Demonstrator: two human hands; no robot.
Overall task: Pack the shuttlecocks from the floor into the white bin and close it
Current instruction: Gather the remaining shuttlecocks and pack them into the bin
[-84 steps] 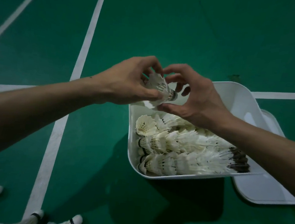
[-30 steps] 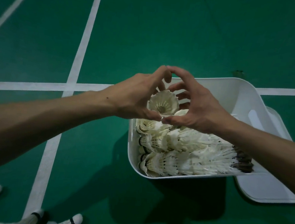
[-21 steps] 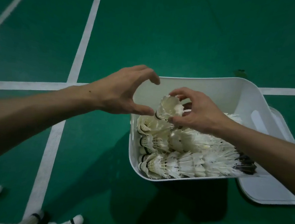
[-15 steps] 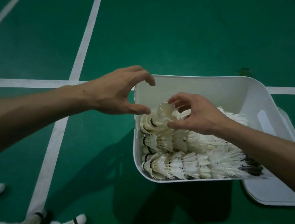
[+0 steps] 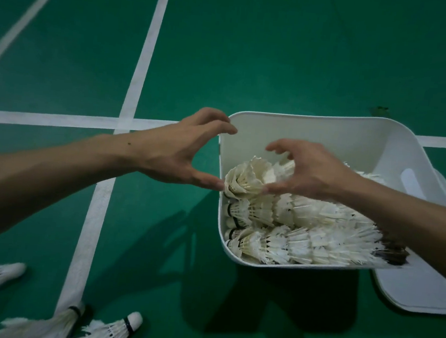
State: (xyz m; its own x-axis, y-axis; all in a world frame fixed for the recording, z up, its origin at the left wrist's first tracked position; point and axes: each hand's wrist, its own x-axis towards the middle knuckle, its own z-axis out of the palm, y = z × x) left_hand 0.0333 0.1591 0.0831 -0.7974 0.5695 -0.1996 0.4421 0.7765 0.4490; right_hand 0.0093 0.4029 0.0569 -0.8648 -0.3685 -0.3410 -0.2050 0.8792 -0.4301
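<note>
Spread wide and empty: left hand (image 5: 183, 149), right hand (image 5: 307, 173), at white plastic bin (image 5: 327, 135). Loose white feather shuttlecocks (image 5: 110, 331) on green floor (image 5: 254, 50) at 7 o'clock, corks toward 2 o'clock; left hand nearer.

Green court floor (image 5: 280, 52), crossed by white lines (image 5: 141, 67).
White bin (image 5: 327, 140), lid off, on the floor; nested shuttlecock rows (image 5: 304, 243) lie on their sides inside.
Top shuttlecock stack (image 5: 248, 176) rests on the rows by the bin's left wall.
White lid (image 5: 421, 294) lies flat, partly under the bin's right side.
Left hand (image 5: 180, 149): fingers curved, gripping nothing, thumb tip at the bin's left rim.
Right hand (image 5: 307, 173): over the bin, fingers spread, thumb tip at the top stack's feathers.
Loose shuttlecocks (image 5: 110, 331) lie on the floor at lower left.
</note>
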